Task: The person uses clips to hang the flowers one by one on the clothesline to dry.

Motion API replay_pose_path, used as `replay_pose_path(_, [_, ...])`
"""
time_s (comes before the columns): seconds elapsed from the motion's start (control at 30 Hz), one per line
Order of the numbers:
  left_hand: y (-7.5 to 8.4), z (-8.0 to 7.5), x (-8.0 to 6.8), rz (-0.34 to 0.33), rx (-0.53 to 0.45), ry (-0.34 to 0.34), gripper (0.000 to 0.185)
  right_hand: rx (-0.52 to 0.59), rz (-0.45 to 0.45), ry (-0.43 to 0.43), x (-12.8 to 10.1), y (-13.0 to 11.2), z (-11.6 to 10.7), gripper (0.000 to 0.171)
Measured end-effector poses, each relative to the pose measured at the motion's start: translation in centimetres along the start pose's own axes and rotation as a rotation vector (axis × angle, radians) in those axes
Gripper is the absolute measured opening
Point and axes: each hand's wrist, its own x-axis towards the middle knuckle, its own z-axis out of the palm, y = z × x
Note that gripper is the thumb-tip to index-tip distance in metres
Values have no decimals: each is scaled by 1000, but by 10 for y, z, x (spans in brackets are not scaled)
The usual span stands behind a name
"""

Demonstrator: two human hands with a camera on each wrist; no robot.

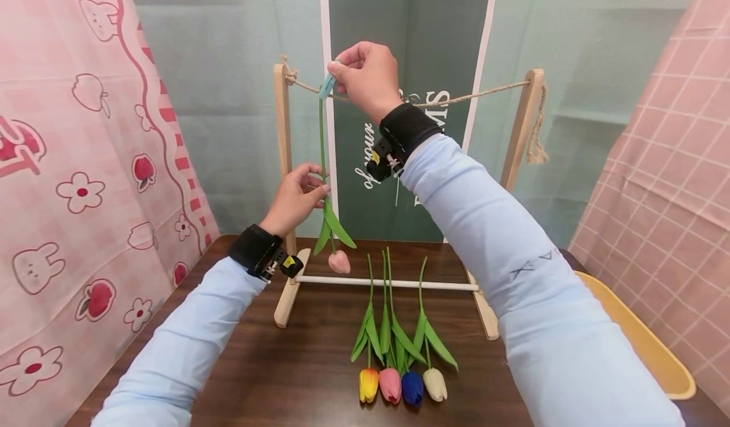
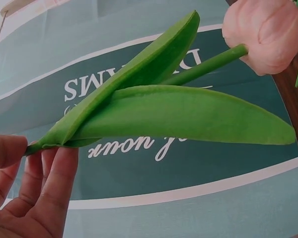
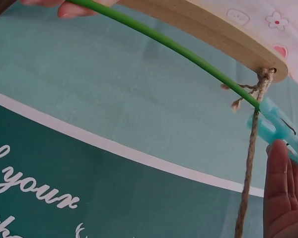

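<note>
A pink tulip (image 1: 339, 261) hangs head down at centre frame, its green stem (image 1: 322, 148) running up to a light blue clothespin (image 1: 327, 86) on the jute string (image 1: 485, 94) of a wooden drying rack (image 1: 282, 154). Our right hand (image 1: 367, 75), at upper centre, pinches the clothespin between fingertips and thumb where it meets the string; our left hand (image 1: 296, 196), left of centre, pinches the stem just above the leaves (image 1: 333, 227), steadying it. We judge the step in hand to be pegging this flower to the line. The next move, by our reading, calls for the clip to bite both stem and string before either grip lets go, or the stem could slip out.

Lower in the frame, four more tulips lie side by side on the dark bench (image 1: 256, 376), blooms toward us: yellow (image 1: 368, 384), pink (image 1: 390, 385), blue (image 1: 412, 388) and cream (image 1: 435, 384). A yellow tray (image 1: 656, 351) sits at lower right. On the teal banner (image 1: 410, 47) behind the rack, script reads "of your" sideways; the left wrist view shows it upside down below block letters that look like "DREAMS", partly hidden.
</note>
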Motion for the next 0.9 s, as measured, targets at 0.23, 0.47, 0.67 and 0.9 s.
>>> replay_pose_path(0.23, [-2, 1, 0, 5, 5, -6, 23, 28, 40, -25, 2, 2, 3, 16])
replay_pose_path(0.47, [-3, 0, 0, 5, 16, -12, 21, 38, 52, -52, 2, 4, 4, 19])
replay_pose_path(0.67, [-5, -2, 0, -16, 24, -19, 24, 30, 70, -90, 0, 3, 4, 24])
replay_pose_path(0.9, [-7, -2, -1, -9, 25, -19, 29, 31, 75, -110, 1, 3, 5, 28])
